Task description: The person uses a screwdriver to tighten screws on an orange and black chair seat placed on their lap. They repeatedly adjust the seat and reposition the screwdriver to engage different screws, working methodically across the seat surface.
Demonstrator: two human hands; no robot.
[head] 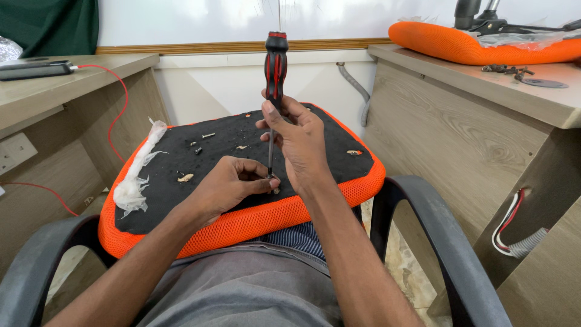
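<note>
Two hands work a screwdriver (276, 72) near the seat cushion (242, 227) front edge.

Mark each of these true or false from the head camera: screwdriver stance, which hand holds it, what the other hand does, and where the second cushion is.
1. The screwdriver stands upright over the seat cushion. True.
2. The left hand holds its handle. False: the right hand grips it.
3. The left hand pinches at the tip. True.
4. A second orange cushion lies on the floor. False: it rests on the right desk.
</note>
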